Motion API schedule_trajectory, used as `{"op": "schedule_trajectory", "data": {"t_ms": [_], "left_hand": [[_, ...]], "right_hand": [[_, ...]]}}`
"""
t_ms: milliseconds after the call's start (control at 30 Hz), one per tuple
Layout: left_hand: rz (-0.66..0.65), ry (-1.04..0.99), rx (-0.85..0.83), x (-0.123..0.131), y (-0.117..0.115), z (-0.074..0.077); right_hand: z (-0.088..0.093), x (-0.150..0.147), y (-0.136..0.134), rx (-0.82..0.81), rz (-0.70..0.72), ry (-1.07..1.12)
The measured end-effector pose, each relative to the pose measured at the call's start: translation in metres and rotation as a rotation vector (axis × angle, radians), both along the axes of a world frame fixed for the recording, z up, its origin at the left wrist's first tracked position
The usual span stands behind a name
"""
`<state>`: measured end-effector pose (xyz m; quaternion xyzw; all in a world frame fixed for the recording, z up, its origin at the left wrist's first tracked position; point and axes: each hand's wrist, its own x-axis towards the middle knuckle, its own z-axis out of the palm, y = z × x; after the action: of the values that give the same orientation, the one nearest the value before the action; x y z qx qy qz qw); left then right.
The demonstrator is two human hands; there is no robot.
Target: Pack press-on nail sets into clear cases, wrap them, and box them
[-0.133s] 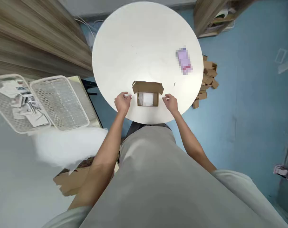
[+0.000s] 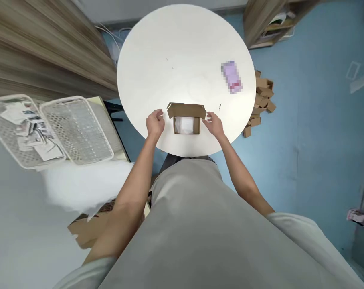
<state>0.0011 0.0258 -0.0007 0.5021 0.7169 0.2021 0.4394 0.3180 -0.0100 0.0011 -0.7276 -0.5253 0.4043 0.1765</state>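
Observation:
A small brown cardboard box (image 2: 187, 133) stands near the front edge of the round white table, its lid (image 2: 186, 109) raised and tilted away from me. Inside lies a white item (image 2: 187, 125) in what looks like clear wrapping; its kind cannot be made out. My left hand (image 2: 155, 123) is just left of the box, apart from it, fingers loosely bent and holding nothing. On the other side, my right hand (image 2: 213, 124) has thumb and fingers parted around the lid's right corner; whether they touch it is unclear.
On the round table (image 2: 182, 44) lies a blurred purple packet (image 2: 231, 77), back right. Several small cardboard boxes (image 2: 262, 93) are piled on the floor to the right. White baskets (image 2: 76, 130), one holding papers (image 2: 34, 130), stand at left. A wooden shelf (image 2: 260, 24) is at back right.
Both hands have moved slightly forward, away from me. My right hand has also shifted left, reaching the lid's corner. The box and its lid stay the same.

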Motion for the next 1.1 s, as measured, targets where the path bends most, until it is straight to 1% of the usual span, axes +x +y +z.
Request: {"op": "schedule_trajectory", "data": {"t_ms": [100,200,367,433,500,600,667,733,833,933,1033,1100], "left_hand": [[-0.023,-0.090,0.039,0.009,0.010,0.002],[-0.010,-0.088,0.057,0.014,0.008,0.006],[0.154,0.084,0.000,0.007,-0.015,0.012],[0.151,0.111,-0.037,0.008,-0.027,0.011],[0.062,0.066,-0.068,0.017,-0.038,0.006],[-0.136,-0.004,-0.097,0.041,-0.050,-0.008],[-0.230,0.010,-0.095,0.059,-0.055,-0.020],[-0.279,0.039,-0.089,0.072,-0.058,-0.030],[-0.299,0.046,-0.093,0.083,-0.063,-0.041],[-0.290,0.029,-0.078,0.087,-0.066,-0.045],[-0.230,-0.010,-0.055,0.085,-0.068,-0.041],[-0.126,-0.056,-0.061,0.082,-0.068,-0.034]], "right_hand": [[0.003,-0.008,0.009,0.018,0.065,0.067],[0.006,-0.015,0.008,0.012,0.086,0.095],[0.008,-0.014,-0.007,-0.060,-0.004,0.039],[0.006,-0.013,-0.013,-0.121,-0.025,-0.009],[0.003,-0.014,-0.018,-0.201,-0.015,-0.039],[-0.005,-0.024,-0.022,-0.302,0.027,-0.058],[-0.011,-0.033,-0.025,-0.308,0.065,-0.061],[-0.016,-0.040,-0.027,-0.281,0.101,-0.063],[-0.019,-0.044,-0.029,-0.252,0.129,-0.060],[-0.018,-0.043,-0.030,-0.242,0.139,-0.052],[-0.018,-0.040,-0.029,-0.241,0.152,-0.040],[-0.018,-0.039,-0.028,-0.245,0.156,-0.029]]}}
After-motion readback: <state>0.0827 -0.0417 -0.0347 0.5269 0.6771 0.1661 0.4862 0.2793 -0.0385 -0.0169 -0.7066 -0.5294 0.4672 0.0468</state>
